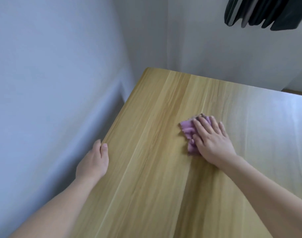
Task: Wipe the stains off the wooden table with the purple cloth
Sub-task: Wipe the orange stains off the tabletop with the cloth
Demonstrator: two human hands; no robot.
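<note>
Setting: pale walls (pixel 52 74) met in a corner; wooden table (pixel 155 169) ran near to far. Left: my left hand (pixel 93 162) lay curled over the table's left edge, holding nothing. Centre-right: purple cloth (pixel 188 130), crumpled, soft and light, I judged; best handled under a flat palm. Right hand (pixel 212 140) lay spread, pressing it down. Far right: dark hanging garments (pixel 267 12), cropped. Stains: I could make out none; glare washed out the right side.

"Where does the view sit?"
"On the head, close above the worktop (pixel 146 152), facing forward and down."
"What does it take in?"
"The worktop's left edge, far left corner and the walls (pixel 52 66) behind."
</note>
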